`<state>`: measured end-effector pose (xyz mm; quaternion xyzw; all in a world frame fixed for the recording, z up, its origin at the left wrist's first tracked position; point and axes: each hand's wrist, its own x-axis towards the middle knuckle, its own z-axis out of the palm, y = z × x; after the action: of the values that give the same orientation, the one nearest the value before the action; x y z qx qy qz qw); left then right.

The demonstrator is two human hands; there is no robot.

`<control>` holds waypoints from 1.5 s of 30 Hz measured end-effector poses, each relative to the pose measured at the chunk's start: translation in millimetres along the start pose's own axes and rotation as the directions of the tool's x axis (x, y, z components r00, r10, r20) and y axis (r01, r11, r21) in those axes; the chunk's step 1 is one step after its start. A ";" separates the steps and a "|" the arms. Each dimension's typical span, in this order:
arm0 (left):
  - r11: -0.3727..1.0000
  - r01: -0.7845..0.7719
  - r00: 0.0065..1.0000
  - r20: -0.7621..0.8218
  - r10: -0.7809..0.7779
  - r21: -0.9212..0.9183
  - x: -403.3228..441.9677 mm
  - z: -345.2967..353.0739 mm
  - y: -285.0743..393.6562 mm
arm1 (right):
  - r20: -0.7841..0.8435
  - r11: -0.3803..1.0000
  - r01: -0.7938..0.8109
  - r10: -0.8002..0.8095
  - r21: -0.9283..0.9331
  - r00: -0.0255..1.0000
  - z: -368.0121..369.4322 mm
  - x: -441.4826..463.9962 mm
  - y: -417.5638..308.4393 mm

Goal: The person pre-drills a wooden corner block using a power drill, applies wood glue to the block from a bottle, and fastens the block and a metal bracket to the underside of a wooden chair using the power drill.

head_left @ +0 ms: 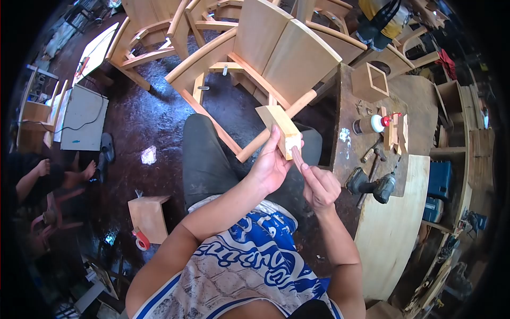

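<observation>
My left hand (271, 166) grips a pale wooden block (280, 126), tilted up over my lap, with its end face toward me. White smears, which look like glue, mark that end. Closed in a pinch, my right hand (320, 187) holds a thin brown wooden strip (297, 156). The strip's tip touches or nearly touches the block's end; I cannot tell which. Just beyond the block stands a light wooden chair frame (255, 146) with a slatted back panel (297, 56) and small metal brackets.
A dark workbench (345, 114) on the right bears a glue bottle (366, 125) with a red cap, a cordless drill (380, 186), a hammer (371, 170) and an open wooden box (370, 82). Other chairs (143, 48) stand behind. Another person's feet (85, 171) show at left. Red tape (141, 240) lies nearby.
</observation>
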<state>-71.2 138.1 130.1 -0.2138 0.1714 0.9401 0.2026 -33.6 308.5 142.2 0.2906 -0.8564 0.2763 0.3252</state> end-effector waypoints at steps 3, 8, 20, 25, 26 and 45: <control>1.000 -0.024 1.000 0.011 0.024 -0.001 -2.6 -7.7 11.6 | -0.004 0.999 0.003 -0.003 -0.037 1.000 -10.4 -7.5 6.5; 1.000 -0.009 0.994 0.111 0.012 -0.028 -2.3 -26.1 6.6 | -0.070 0.997 -0.068 0.065 -0.039 0.995 -30.6 0.9 8.8; 0.794 -0.033 0.880 0.394 -0.265 0.607 -30.1 -83.4 -0.9 | -0.050 0.999 -0.020 0.022 0.030 0.999 -44.9 52.5 3.0; 0.787 -0.013 0.877 0.385 -0.288 0.617 -36.3 -78.9 1.0 | -0.010 0.999 -0.019 0.019 0.035 1.000 -43.3 55.8 1.4; 0.787 -0.002 0.876 0.380 -0.296 0.618 -36.8 -77.3 1.8 | -0.006 0.999 -0.018 0.018 0.038 1.000 -42.7 55.6 1.2; 0.748 -0.019 0.874 0.374 -0.310 0.664 -34.0 -72.5 5.9 | 0.019 0.996 0.090 -0.090 0.015 0.996 -51.6 46.3 2.3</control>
<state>-21.7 92.9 85.9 0.0866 0.4146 0.8252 0.3737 -43.4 329.5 207.6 0.3340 -0.8437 0.2646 0.3265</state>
